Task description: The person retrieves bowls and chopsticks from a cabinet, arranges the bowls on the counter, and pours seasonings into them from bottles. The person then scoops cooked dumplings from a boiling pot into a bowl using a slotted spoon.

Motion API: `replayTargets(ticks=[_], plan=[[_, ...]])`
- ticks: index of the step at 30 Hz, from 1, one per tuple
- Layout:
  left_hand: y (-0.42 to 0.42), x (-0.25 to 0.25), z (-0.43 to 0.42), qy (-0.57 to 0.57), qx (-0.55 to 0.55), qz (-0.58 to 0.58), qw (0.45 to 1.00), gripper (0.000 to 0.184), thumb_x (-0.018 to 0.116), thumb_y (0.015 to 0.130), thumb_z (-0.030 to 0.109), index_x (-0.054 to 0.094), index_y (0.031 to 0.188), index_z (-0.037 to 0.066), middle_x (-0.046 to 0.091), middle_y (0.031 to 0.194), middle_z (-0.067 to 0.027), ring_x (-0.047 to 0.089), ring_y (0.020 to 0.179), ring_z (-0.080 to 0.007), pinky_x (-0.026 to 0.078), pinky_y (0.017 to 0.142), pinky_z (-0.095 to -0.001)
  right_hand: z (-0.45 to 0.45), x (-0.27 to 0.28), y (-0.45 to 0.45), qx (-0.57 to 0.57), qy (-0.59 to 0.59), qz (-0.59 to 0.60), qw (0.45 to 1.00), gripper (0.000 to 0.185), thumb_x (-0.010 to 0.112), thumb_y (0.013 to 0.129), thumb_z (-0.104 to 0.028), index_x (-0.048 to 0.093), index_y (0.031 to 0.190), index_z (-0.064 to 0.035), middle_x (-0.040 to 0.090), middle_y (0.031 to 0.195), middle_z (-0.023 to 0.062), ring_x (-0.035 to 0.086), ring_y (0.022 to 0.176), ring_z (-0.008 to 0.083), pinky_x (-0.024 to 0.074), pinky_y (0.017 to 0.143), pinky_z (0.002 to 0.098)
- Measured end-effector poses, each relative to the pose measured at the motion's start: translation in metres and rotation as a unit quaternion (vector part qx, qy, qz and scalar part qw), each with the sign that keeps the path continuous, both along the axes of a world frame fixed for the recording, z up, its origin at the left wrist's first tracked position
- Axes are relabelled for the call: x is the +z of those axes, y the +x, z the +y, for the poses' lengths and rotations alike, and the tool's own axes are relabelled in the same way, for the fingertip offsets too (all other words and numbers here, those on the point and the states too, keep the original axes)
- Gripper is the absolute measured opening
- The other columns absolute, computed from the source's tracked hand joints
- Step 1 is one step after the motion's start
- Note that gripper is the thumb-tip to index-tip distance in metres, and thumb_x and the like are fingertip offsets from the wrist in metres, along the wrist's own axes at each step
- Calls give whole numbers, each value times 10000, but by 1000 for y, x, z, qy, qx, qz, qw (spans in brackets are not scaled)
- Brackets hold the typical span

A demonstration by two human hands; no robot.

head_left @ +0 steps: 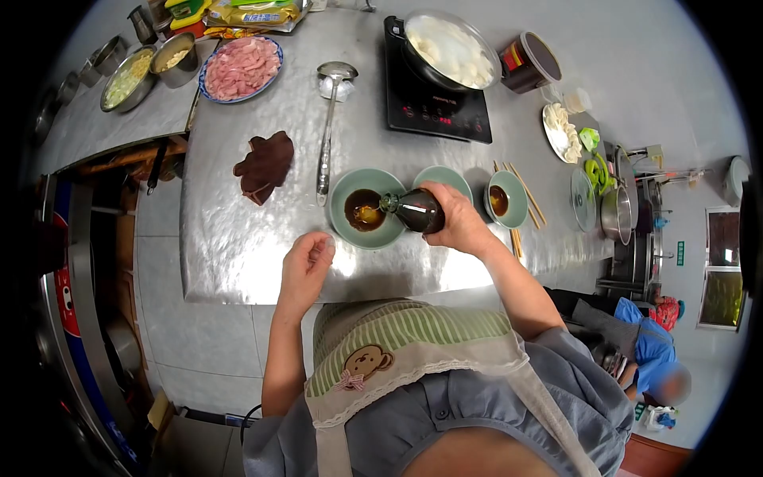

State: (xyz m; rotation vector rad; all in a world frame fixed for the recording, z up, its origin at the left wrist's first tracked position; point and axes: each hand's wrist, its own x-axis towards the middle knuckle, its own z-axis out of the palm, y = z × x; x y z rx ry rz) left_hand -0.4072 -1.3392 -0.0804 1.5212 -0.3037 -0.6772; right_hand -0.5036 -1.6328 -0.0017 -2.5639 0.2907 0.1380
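Note:
My right hand (461, 219) grips a dark glass bottle (420, 210), tipped with its neck over a green bowl (339, 215). Dark brown liquid (366, 208) lies in the bottom of that bowl. My left hand (308, 266) is closed near the bowl's front left rim, fingers curled in; whether something small is in them is hidden. Partly behind the bottle and my right hand stands a second green bowl (442, 175). A smaller green bowl (518, 203) with dark sauce is to the right, with wooden chopsticks (528, 195) beside it.
An induction cooker (437, 115) carries a pan (453, 49) of white food. A ladle (328, 131), a brown leaf-shaped mat (266, 163) and a plate of raw meat (240, 70) lie leftward. A plate of dumplings (563, 133) and glass lid (583, 197) are rightward. Another person (652, 350) is at far right.

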Motion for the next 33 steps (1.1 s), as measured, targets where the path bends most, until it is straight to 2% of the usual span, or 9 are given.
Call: replayTargets(ticks=[8, 12, 13, 16, 26, 29, 31, 32, 33], plan=[[0, 6, -10, 14, -39, 6, 999, 236, 643, 962, 120, 612, 1154, -15, 575, 956, -16, 506, 797, -70, 464, 701, -214, -3, 4, -9, -38, 147, -34, 988, 834, 832, 602, -72, 461, 1347, -123, 580, 1248, 107, 565, 1193, 304, 468, 1025, 380], [-1, 6, -24, -2, -49, 3, 999, 234, 632, 966, 105, 604, 1163, -18, 567, 956, -10, 516, 807, -70, 467, 721, -212, -10, 12, -24, -85, 194, -44, 976, 821, 828, 579, -64, 484, 1323, -105, 591, 1230, 133, 572, 1173, 329, 470, 1010, 389], [-1, 8, -28, 5, -51, 7, 999, 234, 630, 966, 101, 603, 1166, -17, 564, 955, -8, 519, 808, -70, 469, 726, -212, -15, 14, -30, -93, 195, -47, 975, 821, 828, 579, -64, 484, 1323, -105, 591, 1230, 133, 572, 1173, 329, 470, 1010, 389], [-3, 15, -40, 4, -70, 23, 997, 230, 628, 967, 96, 604, 1163, -21, 560, 950, -8, 522, 816, -70, 472, 731, -213, -33, 17, -53, -129, 186, -56, 972, 851, 834, 604, -50, 449, 1361, -115, 580, 1235, 79, 568, 1168, 218, 451, 1014, 326], [-12, 19, -78, 3, -103, 4, 995, 222, 624, 960, 75, 620, 1170, 1, 541, 943, 3, 516, 820, -63, 459, 724, -201, -99, 19, -133, -297, 211, -111, 924, 896, 834, 631, -27, 396, 1409, -107, 601, 1192, 46, 582, 1060, 140, 478, 945, 306], [-18, 24, -89, 15, -111, 0, 994, 273, 625, 951, 61, 611, 1219, 12, 536, 946, 7, 513, 822, -62, 455, 726, -199, -105, 9, -149, -327, 226, -142, 907, 911, 838, 624, -33, 390, 1414, -106, 604, 1179, 46, 582, 1053, 144, 476, 944, 303], [-25, 33, -100, -18, -138, 46, 989, 336, 618, 949, 56, 593, 1282, 30, 539, 947, 9, 526, 822, -68, 461, 727, -210, -104, 6, -155, -327, 232, -136, 906, 892, 841, 629, -33, 401, 1401, -112, 600, 1199, 52, 583, 1082, 158, 478, 958, 314], [-28, 35, -105, -11, -172, 41, 984, 442, 608, 950, 62, 528, 1384, 60, 550, 953, 5, 546, 824, -79, 468, 726, -220, -102, 5, -156, -325, 239, -129, 906, 873, 844, 634, -32, 413, 1388, -117, 596, 1218, 58, 584, 1110, 173, 480, 973, 324], [-32, 44, -114, -9, -173, 39, 984, 442, 608, 950, 62, 528, 1384, 60, 550, 953, 5, 546, 824, -79, 468, 726, -220, -99, 2, -156, -325, 240, -130, 905, 873, 844, 634, -32, 413, 1388, -117, 596, 1218, 58, 584, 1110, 173, 480, 973, 324]])
